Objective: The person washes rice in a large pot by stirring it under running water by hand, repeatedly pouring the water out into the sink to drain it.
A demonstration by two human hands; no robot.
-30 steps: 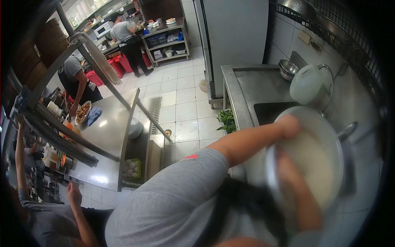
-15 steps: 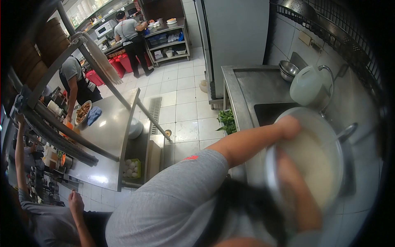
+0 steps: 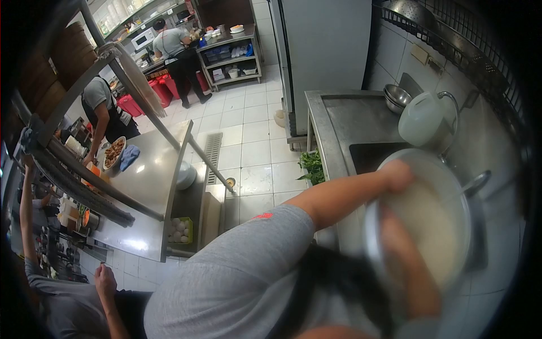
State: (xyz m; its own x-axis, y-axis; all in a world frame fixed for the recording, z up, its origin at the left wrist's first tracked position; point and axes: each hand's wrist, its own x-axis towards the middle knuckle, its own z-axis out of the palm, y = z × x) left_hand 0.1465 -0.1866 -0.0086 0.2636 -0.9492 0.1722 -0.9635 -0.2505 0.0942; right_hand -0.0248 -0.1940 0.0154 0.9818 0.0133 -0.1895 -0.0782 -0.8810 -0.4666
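Note:
A large round metal pot holding a cloudy, whitish content stands over the sink. My left hand is curled at the pot's upper left rim, closed on it. Lower down, my right hand reaches into the pot near its left wall; its fingers are blurred and partly hidden, so what they hold cannot be made out. A loop handle sticks out on the pot's right side. Beyond the pot, a translucent white jug is beside the curved tap.
Metal bowls sit on the steel counter. Leafy greens are below its left edge. Left is a steel table with a food dish and blue cloth. Co-workers stand further back; another person's hand is lower left.
My hands and the pot look almost unchanged. The far co-worker has shifted posture, and the co-worker at the steel table has moved an arm down beside the dish.

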